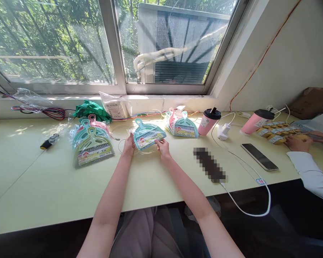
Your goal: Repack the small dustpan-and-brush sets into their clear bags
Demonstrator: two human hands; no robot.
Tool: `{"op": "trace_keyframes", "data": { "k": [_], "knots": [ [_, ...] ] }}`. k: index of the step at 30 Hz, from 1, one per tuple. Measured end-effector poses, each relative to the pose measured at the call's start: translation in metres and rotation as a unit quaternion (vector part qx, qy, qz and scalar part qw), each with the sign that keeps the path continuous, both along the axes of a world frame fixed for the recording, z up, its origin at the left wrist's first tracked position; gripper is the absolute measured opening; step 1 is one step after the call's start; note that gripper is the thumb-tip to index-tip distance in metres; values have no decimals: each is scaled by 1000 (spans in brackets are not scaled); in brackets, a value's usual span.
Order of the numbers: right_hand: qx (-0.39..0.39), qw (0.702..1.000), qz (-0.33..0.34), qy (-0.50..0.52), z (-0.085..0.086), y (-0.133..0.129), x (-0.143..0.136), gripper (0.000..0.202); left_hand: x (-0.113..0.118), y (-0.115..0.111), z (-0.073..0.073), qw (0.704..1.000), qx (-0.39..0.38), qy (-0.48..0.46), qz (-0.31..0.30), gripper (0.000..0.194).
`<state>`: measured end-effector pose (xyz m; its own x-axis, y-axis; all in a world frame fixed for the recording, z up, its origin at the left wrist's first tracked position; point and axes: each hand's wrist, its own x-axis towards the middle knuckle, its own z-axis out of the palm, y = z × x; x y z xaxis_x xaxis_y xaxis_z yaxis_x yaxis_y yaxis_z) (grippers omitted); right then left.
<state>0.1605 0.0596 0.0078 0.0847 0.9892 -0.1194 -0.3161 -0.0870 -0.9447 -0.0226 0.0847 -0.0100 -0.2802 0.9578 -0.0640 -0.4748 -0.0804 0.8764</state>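
Observation:
Between my hands is a blue-green mini dustpan and brush set [148,133] with a printed label, tilted a little above the table. My left hand [128,145] grips its left edge, with clear wrap beside the fingers. The thumb and fingers of my right hand [163,147] pinch its lower right corner. To the left lies a pile of similar sets in wrap, an olive-green dustpan set [94,148] on top and blue and pink ones behind it. Another group of dustpan sets [185,126], blue-green in front and pink behind, stands to the right.
Right of the sets are a pink cup [207,123], a white charger [224,132], a blurred-out dark device [210,165] on a cable, a phone [260,157] and a second pink cup [255,123]. A screwdriver [50,141] lies far left. Another person's hand [298,142] touches small yellow packages [277,132].

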Motion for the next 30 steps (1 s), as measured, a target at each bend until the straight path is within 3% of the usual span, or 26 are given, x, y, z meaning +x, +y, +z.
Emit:
{"op": "trace_keyframes", "data": {
  "k": [4, 6, 9, 13, 16, 19, 21, 22, 25, 30],
  "knots": [
    [23, 997, 49, -57, 2, -1, 0, 28, -14, 4, 1, 996, -2, -59, 66, 15],
    [35, 993, 77, -83, 3, -3, -2, 33, -20, 4, 2, 994, 5, -66, 84, 12],
    [56, 987, 111, -97, 5, -5, -3, 38, -29, 2, 5, 992, 9, -57, 112, 16],
    [63, 983, 138, -102, 12, -3, 8, 38, -47, -5, 14, 995, 4, -8, 103, 45],
    [78, 965, 217, -121, 19, 0, 25, 38, -64, -18, 24, 997, 12, 32, 63, 60],
    [78, 927, 328, -162, 25, 4, 44, 42, -73, -33, 33, 989, 4, 86, -121, 69],
    [71, 909, 368, -181, 27, 7, 55, 44, -71, -40, 37, 960, -22, 153, -233, 69],
    [69, 906, 375, -186, 27, 9, 60, 45, -67, -41, 38, 946, -38, 192, -260, 67],
    [67, 907, 367, -193, 24, 15, 72, 46, -56, -40, 39, 927, -64, 269, -254, 59],
    [87, 932, 289, -200, 20, 24, 89, 45, -61, -33, 37, 966, -40, 203, -158, 48]
  ]
}}
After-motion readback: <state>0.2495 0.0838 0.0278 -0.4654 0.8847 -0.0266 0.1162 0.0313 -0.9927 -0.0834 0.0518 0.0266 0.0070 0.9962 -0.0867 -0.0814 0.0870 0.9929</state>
